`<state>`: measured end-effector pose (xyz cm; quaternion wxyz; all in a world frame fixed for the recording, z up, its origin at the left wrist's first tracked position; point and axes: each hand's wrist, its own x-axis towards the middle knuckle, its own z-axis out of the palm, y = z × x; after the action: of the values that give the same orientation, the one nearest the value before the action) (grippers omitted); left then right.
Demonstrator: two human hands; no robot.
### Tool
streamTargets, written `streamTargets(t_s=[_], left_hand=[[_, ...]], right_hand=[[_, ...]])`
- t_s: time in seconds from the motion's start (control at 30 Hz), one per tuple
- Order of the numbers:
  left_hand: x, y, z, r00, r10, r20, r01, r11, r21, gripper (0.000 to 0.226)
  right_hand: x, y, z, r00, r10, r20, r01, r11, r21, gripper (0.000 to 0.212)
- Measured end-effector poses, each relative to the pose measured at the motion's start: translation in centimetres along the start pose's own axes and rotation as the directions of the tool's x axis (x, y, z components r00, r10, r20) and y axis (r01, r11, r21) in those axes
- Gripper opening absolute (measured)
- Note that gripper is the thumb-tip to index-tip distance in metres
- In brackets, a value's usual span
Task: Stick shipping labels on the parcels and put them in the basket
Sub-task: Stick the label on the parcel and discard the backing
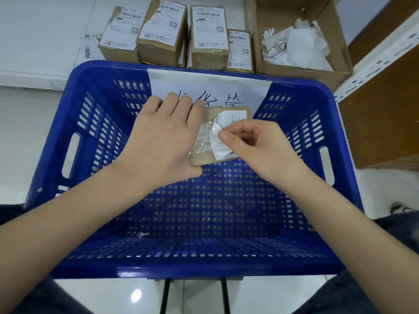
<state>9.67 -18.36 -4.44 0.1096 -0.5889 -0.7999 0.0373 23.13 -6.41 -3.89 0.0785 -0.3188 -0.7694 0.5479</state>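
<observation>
Left hand (163, 134) is gripping the parcel (223, 138) above the blue basket (74, 105) while the half-peeled label (218, 143) is being pinched by the right hand (251, 143); creasing is being risked if it is pressed down skewed.

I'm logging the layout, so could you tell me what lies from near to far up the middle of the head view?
Basket near rim → basket floor → held parcel with its label → paper sign on the far wall → row of labelled boxes.
</observation>
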Motion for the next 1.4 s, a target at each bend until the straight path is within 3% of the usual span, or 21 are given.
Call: streamTargets(t_s=[0.47, 0.63, 0.77, 0.83, 1.2, 1.27, 1.4], left_hand=[[-0.1, 0.4, 0.0, 1.000, 0.016, 0.002, -0.016, 1.000, -0.005, 0.090], [0.1, 0.2, -0.1, 1.000, 0.003, 0.020, -0.003, 1.000, -0.003, 0.092], [0.3, -0.1, -0.1, 1.000, -0.016, 0.023, 0.016, 1.000, -0.003, 0.095], [0.3, -0.1, -0.1, 0.999, -0.019, 0.027, 0.020, 1.000, -0.008, 0.094], [-0.1, 0.3, 0.3, 0.995, -0.082, 0.064, 0.091, 0.985, -0.145, 0.089], [-0.1, 0.5, 0.5, 0.994, -0.077, 0.076, 0.087, 0.985, -0.151, 0.089], [-0.4, 0.8, 0.7, 0.994, -0.066, 0.085, 0.078, 0.986, -0.146, 0.091]], right_hand=[[-0.2, 1.0, 1.8, 0.981, -0.056, -0.188, 0.055, 0.998, -0.011, 0.024], [0.1, 0.2, 0.5, 0.999, -0.036, -0.037, 0.036, 0.999, -0.015, 0.033], [-0.2, -0.5, -0.4, 0.997, 0.021, 0.074, -0.026, 0.997, 0.074, 0.006], [-0.3, -0.3, -0.5, 0.997, -0.005, 0.074, 0.001, 0.998, 0.057, 0.009], [-0.4, 0.6, 0.8, 0.983, -0.117, -0.141, 0.095, 0.983, -0.157, 0.014], [-0.3, 0.5, 0.8, 0.988, -0.082, -0.134, 0.060, 0.985, -0.160, 0.017], [0.0, -0.7, -0.5, 0.992, 0.069, -0.101, -0.067, 0.997, 0.027, 0.040]])
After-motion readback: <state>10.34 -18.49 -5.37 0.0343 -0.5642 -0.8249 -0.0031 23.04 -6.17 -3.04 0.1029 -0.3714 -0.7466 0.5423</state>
